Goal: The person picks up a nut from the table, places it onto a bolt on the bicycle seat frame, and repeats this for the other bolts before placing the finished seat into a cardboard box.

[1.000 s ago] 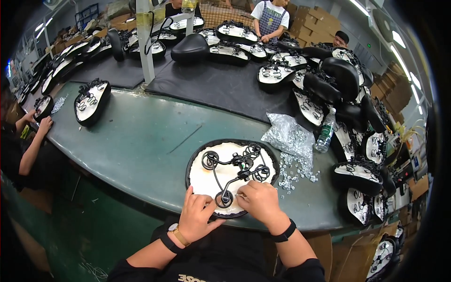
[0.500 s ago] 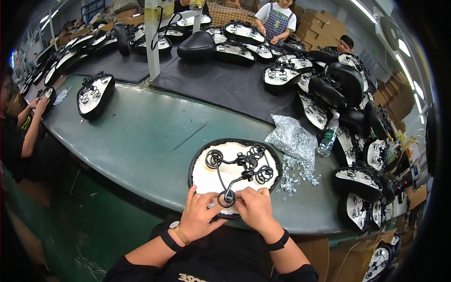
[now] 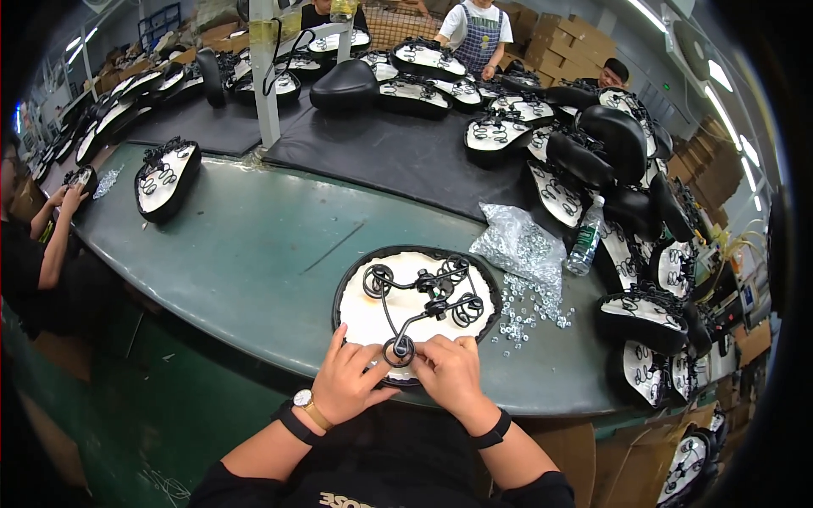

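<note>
A bicycle saddle [image 3: 354, 320] lies upside down in front of me, its pale underside up and black cover round the rim. A black wire spring frame [image 3: 436, 292] with coils sits on it. At the coil [image 3: 398, 350] nearest me, my left hand [image 3: 347, 383] has its thumb and forefinger closed against the left side. Opposite it, my right hand [image 3: 449, 374] has its fingers bent in at the coil's right side. Whatever the fingertips pinch is hidden under the coil. Loose nuts [image 3: 518, 317] lie right of the saddle, spilling from a clear plastic bag [image 3: 517, 241].
A plastic bottle [image 3: 586, 237] stands behind the nuts. More saddles [image 3: 644, 326] are piled along the right and back. Another saddle [image 3: 167, 179] lies at the left of the green table [image 3: 246, 245]. A white post [image 3: 265, 85] rises at the back. A co-worker's hands [image 3: 69, 199] work at far left.
The whole view has shifted slightly, so the saddle and table sit a little further left and higher. Both hands stay at the near coil, with only slight finger movement.
</note>
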The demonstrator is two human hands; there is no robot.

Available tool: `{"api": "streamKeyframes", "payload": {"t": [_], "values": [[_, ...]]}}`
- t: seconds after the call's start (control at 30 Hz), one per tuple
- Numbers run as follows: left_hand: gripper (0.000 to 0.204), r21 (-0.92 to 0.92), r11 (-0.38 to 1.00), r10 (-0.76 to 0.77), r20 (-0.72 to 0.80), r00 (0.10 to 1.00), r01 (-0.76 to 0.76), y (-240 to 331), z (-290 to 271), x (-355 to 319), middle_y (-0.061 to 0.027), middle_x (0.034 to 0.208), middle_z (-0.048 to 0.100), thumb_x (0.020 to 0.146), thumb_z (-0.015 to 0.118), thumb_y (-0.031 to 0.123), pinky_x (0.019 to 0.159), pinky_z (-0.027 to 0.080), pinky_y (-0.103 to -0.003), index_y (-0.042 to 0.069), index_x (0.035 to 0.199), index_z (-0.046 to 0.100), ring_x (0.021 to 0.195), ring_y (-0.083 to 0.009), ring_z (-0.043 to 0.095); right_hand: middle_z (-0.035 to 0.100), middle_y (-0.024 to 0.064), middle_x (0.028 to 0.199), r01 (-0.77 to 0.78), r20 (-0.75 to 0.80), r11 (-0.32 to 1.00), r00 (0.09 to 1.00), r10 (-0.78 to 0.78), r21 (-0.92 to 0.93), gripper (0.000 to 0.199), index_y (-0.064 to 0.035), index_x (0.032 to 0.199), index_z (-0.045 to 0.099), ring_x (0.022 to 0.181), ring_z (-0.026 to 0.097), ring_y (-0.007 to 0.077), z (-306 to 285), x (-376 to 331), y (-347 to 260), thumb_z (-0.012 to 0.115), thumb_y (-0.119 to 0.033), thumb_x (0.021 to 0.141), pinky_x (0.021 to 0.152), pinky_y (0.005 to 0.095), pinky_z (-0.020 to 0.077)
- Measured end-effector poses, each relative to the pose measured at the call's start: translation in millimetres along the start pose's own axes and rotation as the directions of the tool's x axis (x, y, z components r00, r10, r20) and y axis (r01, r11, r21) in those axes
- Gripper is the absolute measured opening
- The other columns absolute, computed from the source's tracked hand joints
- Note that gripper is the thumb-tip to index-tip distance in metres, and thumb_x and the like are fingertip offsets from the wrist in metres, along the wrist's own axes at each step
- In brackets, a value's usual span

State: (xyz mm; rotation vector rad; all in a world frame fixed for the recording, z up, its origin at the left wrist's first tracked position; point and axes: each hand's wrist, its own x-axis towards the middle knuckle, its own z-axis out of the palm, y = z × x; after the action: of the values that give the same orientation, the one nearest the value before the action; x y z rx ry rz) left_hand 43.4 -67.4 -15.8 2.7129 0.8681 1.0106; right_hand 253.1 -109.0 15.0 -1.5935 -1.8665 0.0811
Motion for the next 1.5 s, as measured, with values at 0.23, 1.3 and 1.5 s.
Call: {"api": "streamKeyframes", "payload": {"t": [0.23, 1.3, 1.5], "values": [[0.066, 0.149, 0.989, -0.006, 0.069, 0.998, -0.004, -36, -19, 20, -0.0023, 0.12, 0.063, 0.072, 0.088, 0.031, 0.114, 0.041, -0.056, 0.022, 0.133, 0.065, 0.112, -0.0221, 0.061, 0.067, 0.0051, 0.093, 0.206, 0.025, 0.975, 0.978, -0.209, 0.078, 0.034, -0.0107, 0.114, 0.077, 0.083, 0.061, 0.0249, 0, 12, 12, 0.083, -0.024, 0.083, 0.079, 0.0376, 0.0412], [0.075, -0.227, 0.946, -0.228, 0.051, 0.972, 0.234, -28, -1, 23, -0.0222, 0.138, 0.05, 0.072, 0.081, 0.024, 0.119, 0.029, -0.058, 0.014, 0.143, 0.059, 0.136, -0.0439, 0.043, 0.059, 0.0025, 0.093, 0.37, 0.151, 0.908, 0.927, -0.345, -0.197, 0.052, -0.0069, 0.112, 0.074, 0.087, 0.054, 0.0238, 18, 32, 8, 0.074, -0.051, 0.084, 0.075, 0.0391, 0.041], [0.072, -0.264, 0.942, -0.214, 0.009, 0.977, 0.209, -32, 5, 16, -0.0178, 0.141, 0.053, 0.07, 0.088, 0.015, 0.118, 0.033, -0.061, 0.012, 0.138, 0.063, 0.14, -0.041, 0.045, 0.061, 0.0027, 0.096, 0.363, 0.117, 0.916, 0.931, -0.347, -0.169, 0.054, -0.0066, 0.114, 0.074, 0.086, 0.053, 0.0238, 17, 31, 9, 0.074, -0.051, 0.084, 0.075, 0.0388, 0.0406]]}}
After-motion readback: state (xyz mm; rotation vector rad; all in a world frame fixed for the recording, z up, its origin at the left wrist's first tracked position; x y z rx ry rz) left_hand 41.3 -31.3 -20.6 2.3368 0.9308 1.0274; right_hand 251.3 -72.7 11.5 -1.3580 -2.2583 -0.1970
